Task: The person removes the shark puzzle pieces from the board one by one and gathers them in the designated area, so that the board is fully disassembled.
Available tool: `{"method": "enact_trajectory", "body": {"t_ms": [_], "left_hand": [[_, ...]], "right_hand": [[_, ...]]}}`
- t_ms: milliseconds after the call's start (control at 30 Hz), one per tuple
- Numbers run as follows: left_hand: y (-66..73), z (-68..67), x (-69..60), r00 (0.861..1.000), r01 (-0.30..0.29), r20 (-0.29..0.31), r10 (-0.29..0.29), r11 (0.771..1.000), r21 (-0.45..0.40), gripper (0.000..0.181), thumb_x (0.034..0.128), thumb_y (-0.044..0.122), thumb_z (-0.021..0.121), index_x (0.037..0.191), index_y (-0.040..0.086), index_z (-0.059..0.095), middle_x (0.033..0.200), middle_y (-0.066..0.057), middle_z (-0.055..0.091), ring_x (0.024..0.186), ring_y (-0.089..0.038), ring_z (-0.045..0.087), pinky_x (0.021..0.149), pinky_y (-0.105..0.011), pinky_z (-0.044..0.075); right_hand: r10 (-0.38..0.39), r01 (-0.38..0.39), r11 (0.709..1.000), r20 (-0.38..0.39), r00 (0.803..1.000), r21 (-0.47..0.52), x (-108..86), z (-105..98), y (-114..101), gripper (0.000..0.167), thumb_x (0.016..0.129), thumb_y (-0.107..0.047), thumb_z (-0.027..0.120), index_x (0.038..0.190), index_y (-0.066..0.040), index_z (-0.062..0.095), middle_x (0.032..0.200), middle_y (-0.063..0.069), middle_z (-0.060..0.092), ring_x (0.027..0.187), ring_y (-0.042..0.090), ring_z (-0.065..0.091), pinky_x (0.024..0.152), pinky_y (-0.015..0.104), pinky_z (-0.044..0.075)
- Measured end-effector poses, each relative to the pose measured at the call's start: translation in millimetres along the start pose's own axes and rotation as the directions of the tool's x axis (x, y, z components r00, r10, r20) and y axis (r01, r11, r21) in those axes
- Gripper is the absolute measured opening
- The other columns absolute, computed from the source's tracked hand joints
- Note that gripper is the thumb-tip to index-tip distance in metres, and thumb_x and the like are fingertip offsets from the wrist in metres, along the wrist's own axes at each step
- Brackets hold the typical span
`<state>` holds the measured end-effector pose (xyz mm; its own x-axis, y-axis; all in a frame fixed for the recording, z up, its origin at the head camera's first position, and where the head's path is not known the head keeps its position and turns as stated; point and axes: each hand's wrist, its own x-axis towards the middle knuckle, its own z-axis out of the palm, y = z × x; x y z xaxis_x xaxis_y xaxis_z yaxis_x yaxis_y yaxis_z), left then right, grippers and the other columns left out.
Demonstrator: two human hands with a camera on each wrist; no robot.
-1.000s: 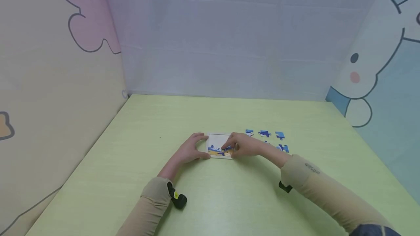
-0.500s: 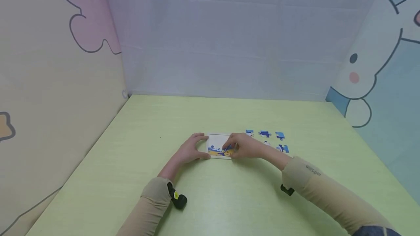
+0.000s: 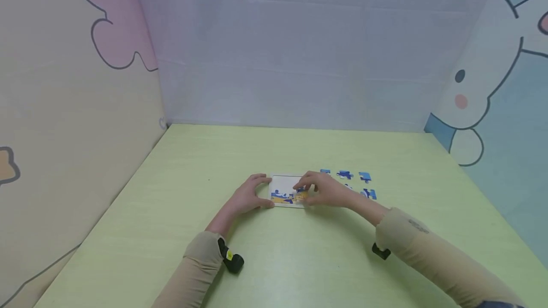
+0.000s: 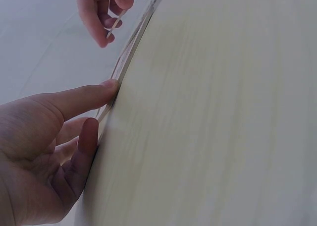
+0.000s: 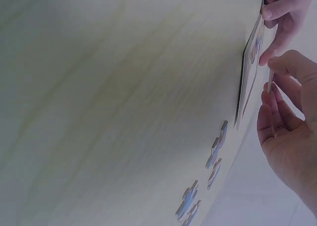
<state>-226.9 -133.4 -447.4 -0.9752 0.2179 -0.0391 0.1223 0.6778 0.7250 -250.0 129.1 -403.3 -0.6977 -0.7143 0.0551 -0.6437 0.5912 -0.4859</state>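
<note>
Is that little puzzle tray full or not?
Only partly full. In the head view, pieces cover the near side of the puzzle tray, while its far side shows bare white; the right hand hides some.

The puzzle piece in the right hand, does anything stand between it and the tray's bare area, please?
Nothing visible does: the right hand pinches the puzzle piece above the tray. The left hand holds only its left edge, and the loose pieces lie to the tray's right.

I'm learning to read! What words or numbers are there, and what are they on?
Nothing can be read clearly.
Grey print on the right sleeve: too blurred.
Yellow patch on the left wrist camera: too small to tell.
Puzzle pieces and puzzle tray: no words I can see.
</note>
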Motion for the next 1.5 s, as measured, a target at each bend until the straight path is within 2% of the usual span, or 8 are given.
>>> {"method": "enact_trajectory", "body": {"t_ms": [300, 500, 767, 967, 1100, 1233, 1333, 1500], "left_hand": [[-0.9, 0.8, -0.1, 1.000, -0.002, -0.001, 0.002, 1.000, 0.001, 0.075, 0.0775, 0.026, 0.084, 0.144, 0.016, 0.051, 0.160, -0.007, 0.035, 0.149, -0.034, 0.031, 0.120, -0.056, 0.028], [-1.1, 0.9, 0.3, 1.000, 0.004, 0.003, -0.004, 1.000, -0.007, 0.075, 0.0773, 0.025, 0.084, 0.144, 0.016, 0.051, 0.160, -0.007, 0.035, 0.149, -0.034, 0.031, 0.120, -0.055, 0.028], [-2.7, 0.4, 1.1, 1.000, -0.003, 0.000, 0.003, 1.000, 0.007, 0.076, 0.0775, 0.026, 0.084, 0.145, 0.016, 0.050, 0.160, -0.007, 0.034, 0.149, -0.034, 0.030, 0.120, -0.055, 0.027], [-1.6, -0.8, 0.6, 1.000, 0.007, -0.008, -0.007, 1.000, -0.004, 0.076, 0.0766, 0.026, 0.085, 0.144, 0.016, 0.052, 0.155, -0.009, 0.038, 0.145, -0.033, 0.035, 0.119, -0.053, 0.031], [-0.9, -0.8, 1.6, 1.000, 0.029, -0.013, -0.029, 1.000, -0.010, 0.075, 0.0765, 0.026, 0.085, 0.143, 0.018, 0.053, 0.152, -0.009, 0.039, 0.139, -0.031, 0.042, 0.112, -0.048, 0.039], [-0.4, -0.2, 2.1, 0.999, 0.048, -0.015, -0.048, 0.999, -0.006, 0.075, 0.0763, 0.026, 0.085, 0.143, 0.019, 0.053, 0.149, -0.009, 0.040, 0.129, -0.029, 0.047, 0.097, -0.040, 0.047], [0.7, -0.2, 1.8, 0.998, 0.052, -0.016, -0.052, 0.999, -0.002, 0.075, 0.0760, 0.027, 0.086, 0.143, 0.020, 0.053, 0.147, -0.009, 0.041, 0.122, -0.027, 0.049, 0.090, -0.036, 0.048], [2.1, -0.8, 1.2, 0.999, 0.050, -0.012, -0.050, 0.999, 0.005, 0.075, 0.0762, 0.028, 0.086, 0.143, 0.020, 0.053, 0.146, -0.010, 0.042, 0.119, -0.027, 0.049, 0.089, -0.035, 0.047]], "right_hand": [[0.041, -0.040, 0.998, -0.038, 0.998, 0.045, -22.0, 0.1, 5.9, 0.035, 0.085, -0.013, 0.073, 0.120, -0.015, 0.071, 0.118, 0.002, 0.068, 0.098, 0.014, 0.060, 0.081, 0.029, 0.051], [0.068, -0.066, 0.997, -0.081, 0.994, 0.028, -39.7, -0.4, 16.8, 0.036, 0.081, -0.008, 0.073, 0.117, -0.014, 0.072, 0.114, 0.000, 0.069, 0.091, 0.015, 0.056, 0.075, 0.025, 0.050], [0.069, -0.066, 0.998, -0.127, 0.990, 0.025, -68.8, -5.3, 30.5, 0.036, 0.081, -0.005, 0.074, 0.117, -0.012, 0.071, 0.115, 0.004, 0.070, 0.094, 0.015, 0.059, 0.075, 0.027, 0.053], [0.125, -0.127, 0.992, -0.141, 0.982, -0.009, -88.3, -11.9, 38.4, 0.036, 0.080, -0.007, 0.076, 0.115, -0.013, 0.072, 0.113, 0.002, 0.070, 0.093, 0.012, 0.058, 0.075, 0.025, 0.052], [0.157, -0.163, 0.986, -0.147, 0.977, -0.024, -101.0, -17.2, 42.5, 0.036, 0.079, -0.008, 0.077, 0.114, -0.013, 0.072, 0.113, 0.002, 0.070, 0.093, 0.010, 0.059, 0.075, 0.024, 0.053], [0.169, -0.176, 0.984, -0.147, 0.974, -0.032, -112.9, -21.6, 46.6, 0.035, 0.079, -0.006, 0.076, 0.113, -0.013, 0.072, 0.112, 0.003, 0.070, 0.091, 0.011, 0.059, 0.074, 0.024, 0.053], [0.174, -0.183, 0.982, -0.152, 0.973, -0.051, -120.6, -24.9, 49.9, 0.035, 0.078, -0.006, 0.076, 0.113, -0.013, 0.072, 0.113, 0.005, 0.069, 0.092, 0.014, 0.061, 0.074, 0.024, 0.054], [0.193, -0.207, 0.976, -0.169, 0.967, -0.069, -131.0, -27.0, 57.2, 0.035, 0.078, -0.004, 0.077, 0.111, -0.015, 0.074, 0.115, 0.008, 0.066, 0.094, 0.017, 0.061, 0.073, 0.022, 0.054]]}}
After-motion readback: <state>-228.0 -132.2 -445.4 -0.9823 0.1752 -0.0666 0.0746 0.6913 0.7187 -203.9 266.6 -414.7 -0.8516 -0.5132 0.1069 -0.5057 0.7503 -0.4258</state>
